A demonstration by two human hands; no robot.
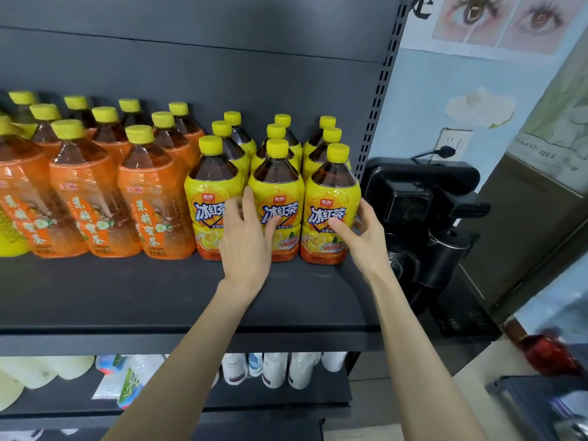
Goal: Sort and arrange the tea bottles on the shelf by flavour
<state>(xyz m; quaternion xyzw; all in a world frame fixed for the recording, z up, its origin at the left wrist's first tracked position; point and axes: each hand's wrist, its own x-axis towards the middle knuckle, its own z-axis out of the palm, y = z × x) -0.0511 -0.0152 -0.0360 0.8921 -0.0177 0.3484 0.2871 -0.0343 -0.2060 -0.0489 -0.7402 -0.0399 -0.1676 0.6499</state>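
You face a dark shelf [178, 294] holding tea bottles in two groups: orange-labelled bottles [152, 205] on the left, yellow-labelled bottles [276, 205] in three neat rows on the right, so the flavours look already separated. Your left hand [245, 240] lies open, fingers spread, against the front middle and left yellow bottles. Your right hand [362, 237] cups loosely around the front right yellow bottle [331, 192], not clamped, seemingly to nudge the front row into line

Blk shelf [159, 297] w/ tea bottles [276, 198]
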